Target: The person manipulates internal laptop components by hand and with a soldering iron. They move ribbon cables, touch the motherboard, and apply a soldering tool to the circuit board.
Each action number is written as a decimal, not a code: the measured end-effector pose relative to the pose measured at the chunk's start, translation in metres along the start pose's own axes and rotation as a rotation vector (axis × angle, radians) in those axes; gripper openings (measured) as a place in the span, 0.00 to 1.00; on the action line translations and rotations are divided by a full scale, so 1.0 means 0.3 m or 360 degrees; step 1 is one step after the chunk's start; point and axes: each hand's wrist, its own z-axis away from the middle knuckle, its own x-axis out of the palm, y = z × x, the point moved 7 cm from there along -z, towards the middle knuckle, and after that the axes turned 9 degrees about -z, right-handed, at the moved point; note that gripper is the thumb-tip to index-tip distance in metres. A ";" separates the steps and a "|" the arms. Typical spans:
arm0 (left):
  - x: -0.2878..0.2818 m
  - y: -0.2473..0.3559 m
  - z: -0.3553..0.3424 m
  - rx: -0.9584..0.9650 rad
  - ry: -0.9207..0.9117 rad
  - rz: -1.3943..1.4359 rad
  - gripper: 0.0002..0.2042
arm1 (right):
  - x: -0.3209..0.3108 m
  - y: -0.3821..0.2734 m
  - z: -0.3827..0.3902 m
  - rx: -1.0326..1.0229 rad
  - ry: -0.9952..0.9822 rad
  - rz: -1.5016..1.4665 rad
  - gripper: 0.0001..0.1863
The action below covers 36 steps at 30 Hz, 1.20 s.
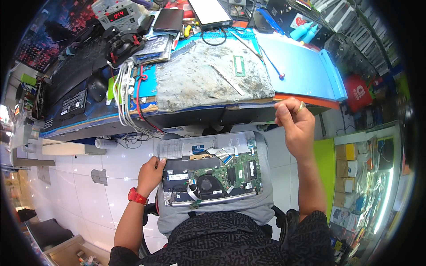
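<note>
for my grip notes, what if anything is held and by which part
The left hand holds the opened laptop by its left edge; whether the raised right hand pinches anything small cannot be told.

Electronics repair workshop, opened laptop [208, 182], power supply [116, 16], tweezers [227, 80]

I can't see into the curled right hand [298, 126], right of centre; the top edge crops a white panel [209, 11].

Red digits [118, 15] glow on a grey instrument [123, 23].
</note>
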 end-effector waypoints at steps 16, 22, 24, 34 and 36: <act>-0.025 -0.009 0.019 0.0028 -0.0027 0.0008 0.22 | 0.349 -0.116 -0.321 -0.0067 -0.0085 -0.0105 0.10; -0.034 -0.005 0.028 0.0016 -0.0023 0.0009 0.22 | 0.406 -0.114 -0.538 -0.0569 -0.0031 0.0734 0.18; -0.027 0.000 0.026 0.0069 -0.0027 0.0016 0.22 | 0.459 -0.100 -0.639 -0.0817 -0.0010 0.1077 0.20; -0.096 -0.060 0.044 0.0003 0.0173 0.0139 0.23 | 0.724 -0.259 -0.351 -0.1304 -0.0364 0.0786 0.08; -0.170 -0.100 0.043 -0.0105 0.0205 0.0182 0.23 | 0.800 -0.238 -0.055 -0.1470 -0.0922 0.0869 0.10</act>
